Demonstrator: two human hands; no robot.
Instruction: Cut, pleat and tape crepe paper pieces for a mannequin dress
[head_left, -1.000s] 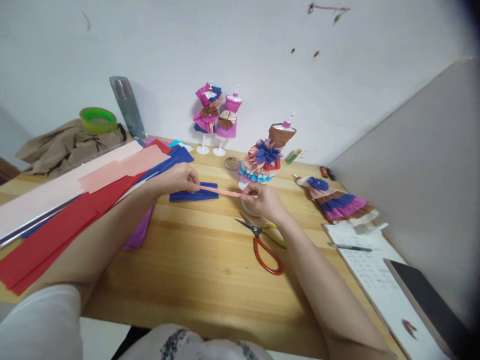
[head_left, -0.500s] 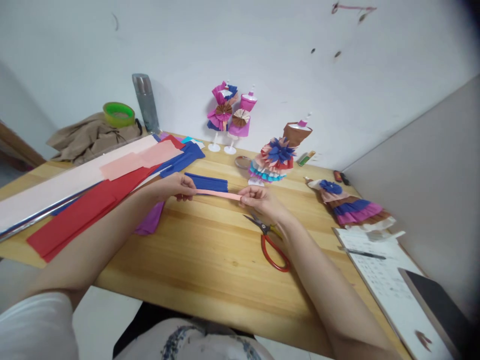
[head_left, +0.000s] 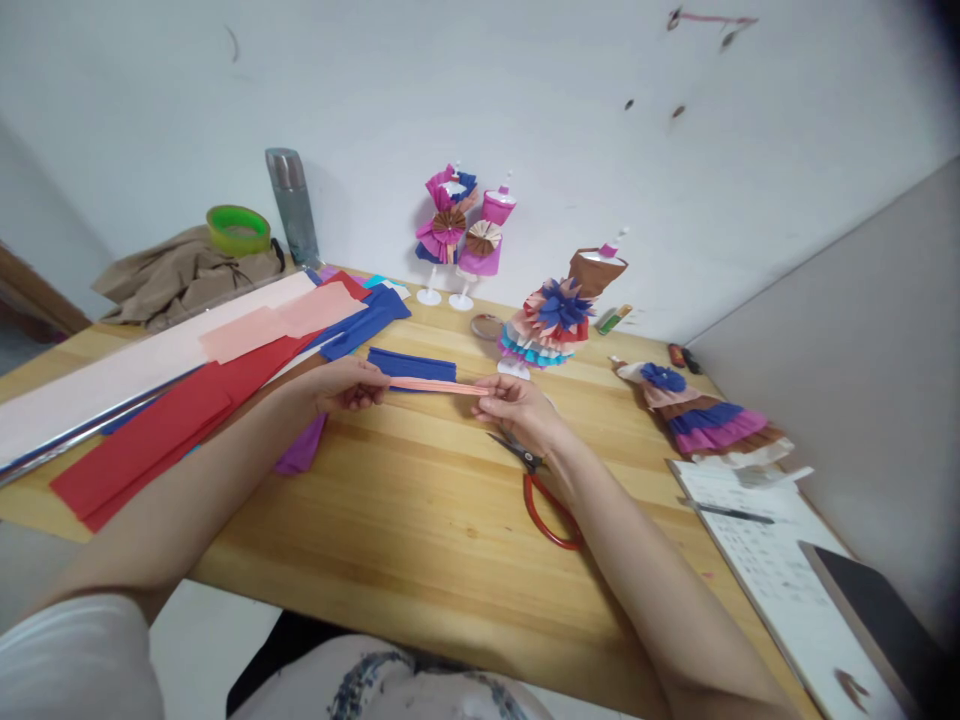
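Between my two hands a narrow strip of folded peach crepe paper (head_left: 439,386) is stretched level above the table. My left hand (head_left: 354,384) pinches its left end, and my right hand (head_left: 514,405) pinches the right end. Just behind the strip lies a pleated blue piece of crepe paper (head_left: 412,366). Red-handled scissors (head_left: 544,505) rest on the table under my right wrist, blades pointing left, partly covered by the arm. A purple paper piece (head_left: 301,447) shows beside my left forearm.
Red crepe paper (head_left: 150,440) and pale pink sheets (head_left: 172,355) spread across the left. Small dress forms in paper outfits (head_left: 562,310) stand near the wall. A paper dress (head_left: 705,415) and a notebook with a pen (head_left: 750,545) lie right. A flask (head_left: 294,215) stands back left.
The strip has tilted slightly, so that more of its pleated face and fold lines show. Both hands stay in nearly the same place, still pinching its ends.
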